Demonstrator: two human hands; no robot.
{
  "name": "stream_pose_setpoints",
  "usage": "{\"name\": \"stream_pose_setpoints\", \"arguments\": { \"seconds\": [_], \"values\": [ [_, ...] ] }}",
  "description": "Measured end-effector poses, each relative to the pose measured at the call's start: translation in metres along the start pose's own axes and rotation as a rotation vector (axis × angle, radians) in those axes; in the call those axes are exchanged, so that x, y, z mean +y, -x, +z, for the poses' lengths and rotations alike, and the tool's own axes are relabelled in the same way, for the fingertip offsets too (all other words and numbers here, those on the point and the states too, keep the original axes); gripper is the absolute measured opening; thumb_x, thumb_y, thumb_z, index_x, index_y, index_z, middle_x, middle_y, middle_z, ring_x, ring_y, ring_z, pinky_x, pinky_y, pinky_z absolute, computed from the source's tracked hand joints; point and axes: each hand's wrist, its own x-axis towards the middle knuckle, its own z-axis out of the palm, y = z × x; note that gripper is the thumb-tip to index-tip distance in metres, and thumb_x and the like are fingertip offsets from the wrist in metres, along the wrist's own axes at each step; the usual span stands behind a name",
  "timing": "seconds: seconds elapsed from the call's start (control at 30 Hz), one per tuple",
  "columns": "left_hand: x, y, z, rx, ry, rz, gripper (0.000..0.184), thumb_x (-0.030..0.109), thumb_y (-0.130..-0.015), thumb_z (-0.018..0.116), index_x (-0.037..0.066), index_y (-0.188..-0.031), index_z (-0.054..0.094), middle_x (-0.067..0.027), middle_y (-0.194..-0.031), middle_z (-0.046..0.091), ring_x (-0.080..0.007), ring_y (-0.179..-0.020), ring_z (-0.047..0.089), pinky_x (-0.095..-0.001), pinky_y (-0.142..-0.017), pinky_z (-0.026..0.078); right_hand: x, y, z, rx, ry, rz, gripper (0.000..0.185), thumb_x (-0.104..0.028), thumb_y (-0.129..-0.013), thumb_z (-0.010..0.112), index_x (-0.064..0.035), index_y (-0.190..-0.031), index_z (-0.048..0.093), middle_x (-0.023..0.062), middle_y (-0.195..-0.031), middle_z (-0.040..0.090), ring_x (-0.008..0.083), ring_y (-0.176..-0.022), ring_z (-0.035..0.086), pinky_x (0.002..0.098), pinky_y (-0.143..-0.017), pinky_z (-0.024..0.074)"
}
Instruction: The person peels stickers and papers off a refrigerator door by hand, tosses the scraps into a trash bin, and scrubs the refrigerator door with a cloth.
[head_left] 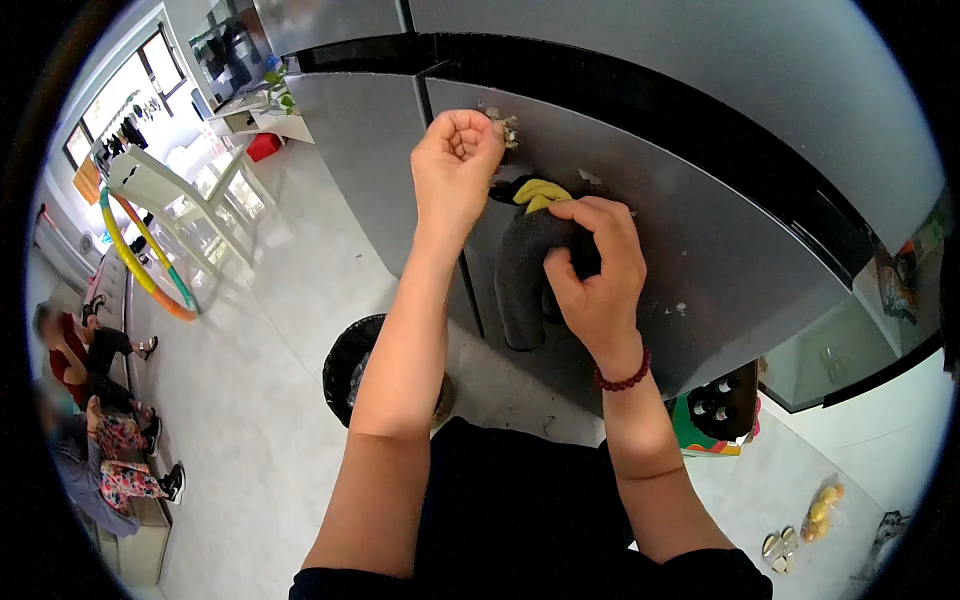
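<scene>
My left hand (458, 165) is raised at the upper edge of a grey refrigerator door (690, 230), fingers curled in a pinch. At its fingertips is a small crumbly beige-grey patch (508, 130); whether the fingers hold part of it I cannot tell. Lower and to the right, my right hand (605, 270), with a dark red bead bracelet (624, 374) on the wrist, grips a soft dark grey fabric piece (522, 270) with thumb and bent fingers. A yellow folded part (543, 193) shows at its top. The fabric hangs down against the door.
Below my left arm stands a bin with a black liner (350, 365). A box of bottles (722, 410) sits low at right. Two seated people (90, 440), a white chair (180, 190) and a colourful hoop (135, 255) are at left.
</scene>
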Motion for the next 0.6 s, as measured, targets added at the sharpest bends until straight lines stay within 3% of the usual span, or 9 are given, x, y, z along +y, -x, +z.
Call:
{"name": "stream_pose_setpoints", "arguments": {
  "seconds": [0.13, 0.43, 0.53, 0.6],
  "values": [
    [-0.0038, -0.0040, -0.0036, 0.011, 0.115, -0.041, 0.008, 0.007, -0.090, 0.065, 0.003, -0.093, 0.059, 0.0024, -0.074, 0.059, -0.0038, -0.062, 0.052, -0.0198, -0.058, 0.046, -0.0020, -0.0014, -0.0001, -0.001, -0.004, 0.005, 0.035, 0.006, -0.069, 0.060, -0.0038, -0.102, 0.064, 0.0144, -0.100, 0.060, 0.0311, -0.093, 0.061, 0.0368, -0.082, 0.0500],
    [-0.0043, 0.0033, -0.0011, -0.021, -0.030, 0.074, 0.010, 0.001, -0.085, 0.067, 0.002, -0.091, 0.059, 0.0019, -0.078, 0.060, -0.0027, -0.067, 0.052, -0.0166, -0.062, 0.045, 0.0006, -0.0003, -0.0006, -0.003, 0.006, -0.022, 0.035, 0.006, -0.069, 0.060, -0.0035, -0.103, 0.063, 0.0148, -0.100, 0.060, 0.0313, -0.093, 0.061, 0.0369, -0.082, 0.0498],
    [-0.0072, 0.0020, -0.0041, -0.018, 0.007, 0.033, 0.011, 0.001, -0.084, 0.068, 0.001, -0.091, 0.060, 0.0018, -0.078, 0.060, -0.0026, -0.067, 0.053, -0.0165, -0.063, 0.045, -0.0010, 0.0000, -0.0008, -0.007, -0.004, 0.010, 0.034, 0.008, -0.070, 0.060, -0.0024, -0.101, 0.064, 0.0130, -0.101, 0.062, 0.0264, -0.094, 0.062, 0.0339, -0.085, 0.0479],
    [-0.0038, 0.0038, -0.0027, -0.013, 0.010, 0.007, 0.010, 0.001, -0.084, 0.068, 0.001, -0.090, 0.060, 0.0018, -0.077, 0.060, -0.0028, -0.068, 0.053, -0.0165, -0.063, 0.045, -0.0018, -0.0003, -0.0019, -0.012, -0.013, -0.002, 0.035, 0.007, -0.069, 0.060, -0.0028, -0.103, 0.064, 0.0140, -0.101, 0.061, 0.0294, -0.093, 0.061, 0.0358, -0.083, 0.0489]
  ]
}}
